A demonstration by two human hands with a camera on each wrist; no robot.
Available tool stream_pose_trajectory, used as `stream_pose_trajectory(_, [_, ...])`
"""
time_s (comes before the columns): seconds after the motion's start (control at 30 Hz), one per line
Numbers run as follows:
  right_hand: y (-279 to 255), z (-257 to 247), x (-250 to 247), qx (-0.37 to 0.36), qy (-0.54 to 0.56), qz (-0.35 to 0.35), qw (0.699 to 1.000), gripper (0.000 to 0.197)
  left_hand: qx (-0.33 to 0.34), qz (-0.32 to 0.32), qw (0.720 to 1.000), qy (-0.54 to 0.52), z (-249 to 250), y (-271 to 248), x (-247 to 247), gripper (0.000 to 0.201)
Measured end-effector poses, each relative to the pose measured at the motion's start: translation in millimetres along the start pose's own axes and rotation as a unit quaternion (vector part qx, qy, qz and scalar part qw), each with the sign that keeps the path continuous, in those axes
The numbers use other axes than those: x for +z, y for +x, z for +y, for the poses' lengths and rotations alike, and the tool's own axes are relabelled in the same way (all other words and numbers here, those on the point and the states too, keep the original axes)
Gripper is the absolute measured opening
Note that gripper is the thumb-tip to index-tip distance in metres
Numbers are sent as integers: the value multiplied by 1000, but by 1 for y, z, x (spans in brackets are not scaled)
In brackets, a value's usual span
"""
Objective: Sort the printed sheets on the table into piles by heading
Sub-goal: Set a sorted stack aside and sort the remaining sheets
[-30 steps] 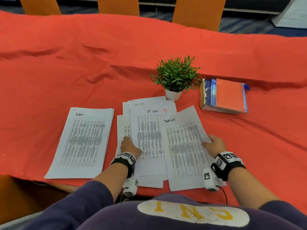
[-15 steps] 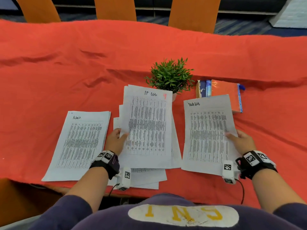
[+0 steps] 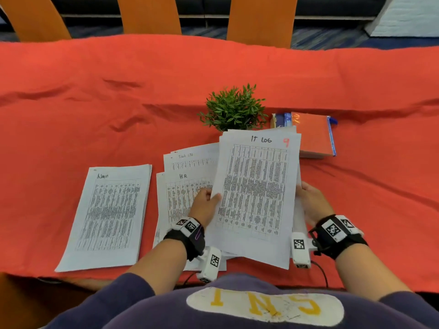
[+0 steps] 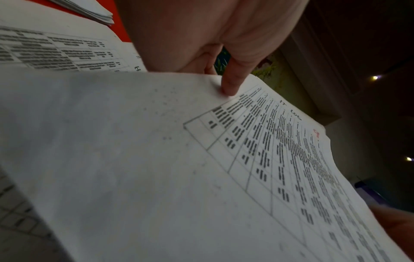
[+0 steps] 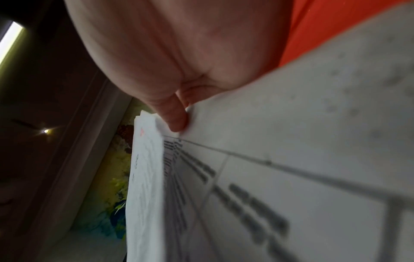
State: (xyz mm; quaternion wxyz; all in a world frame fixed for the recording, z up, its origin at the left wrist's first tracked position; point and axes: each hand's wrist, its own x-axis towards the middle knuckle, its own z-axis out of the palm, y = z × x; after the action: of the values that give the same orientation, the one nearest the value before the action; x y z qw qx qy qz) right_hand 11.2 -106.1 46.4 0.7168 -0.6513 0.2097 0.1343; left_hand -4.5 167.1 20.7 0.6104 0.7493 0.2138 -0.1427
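Note:
A printed sheet headed IT Log [image 3: 256, 195] with a red 9 is lifted off the table, tilted toward me. My left hand [image 3: 211, 198] pinches its left edge, thumb [image 4: 230, 88] on top. Behind it lies a second sheet [image 3: 298, 210], almost fully covered, its heading hidden. My right hand [image 3: 301, 189] grips that sheet [image 5: 291, 141] at its right edge, with the thumb [image 5: 177, 122] on the paper. The middle stack shows an HR sheet [image 3: 180, 193] on top and a Task List sheet [image 3: 190, 157] under it. The Admin pile [image 3: 107, 214] is at the left.
A small potted plant [image 3: 234, 110] stands just behind the lifted sheets. Books with a red cover [image 3: 311, 131] lie at its right. The red tablecloth [image 3: 118, 91] covers the whole table. Orange chairs [image 3: 261, 17] line the far side.
My left hand carried the IT Log sheet to the right, over the Task List sheet in my right hand. That uncovered the HR sheet on the middle stack.

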Motion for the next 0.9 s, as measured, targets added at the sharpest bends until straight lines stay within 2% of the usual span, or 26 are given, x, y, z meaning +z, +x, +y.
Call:
stream_pose_trajectory(0.1, [-4, 7, 11, -6, -58, 17, 998, 31, -10, -1, 1000, -22, 2, -2, 4, 20])
stream_pose_trajectory(0.2, [-15, 5, 22, 23, -56, 23, 998, 58, -14, 13, 999, -51, 2, -3, 3, 25])
stream_pose_trajectory(0.23, [-18, 6, 25, 20, -48, 6, 999, 58, -13, 21, 998, -61, 3, -4, 3, 27])
stream_pose_trajectory(0.33, [-20, 8, 31, -28, -100, -48, 993, 23, -4, 34, 997, -75, 0, -2, -2, 36])
stream_pose_trajectory(0.4, [-15, 11, 32, -39, -162, -55, 984, 25, 4, 22, 998, -65, -3, 0, -7, 45])
stream_pose_trajectory(0.5, [-7, 19, 31, -41, -201, -38, 978, 24, 12, 10, 1000, 4, -11, 6, -16, 55])
stream_pose_trajectory(0.53, [-4, 21, 29, -47, -207, -23, 977, 24, 10, 26, 999, 29, -16, 9, -21, 54])
stream_pose_trajectory(0.6, [3, 26, 23, -54, -221, 13, 974, 24, -6, 108, 988, 109, -30, 16, -36, 49])
stream_pose_trajectory(0.7, [11, 33, 12, -48, -212, 46, 975, 22, -95, 228, 947, 203, -55, 28, -67, 51])
stream_pose_trajectory(0.8, [15, 38, -2, -40, -186, 68, 979, 26, -160, 238, 924, 254, -73, 36, -90, 64])
stream_pose_trajectory(0.9, [13, 38, -11, -30, -165, 86, 982, 27, -135, 228, 924, 275, -81, 39, -95, 58])
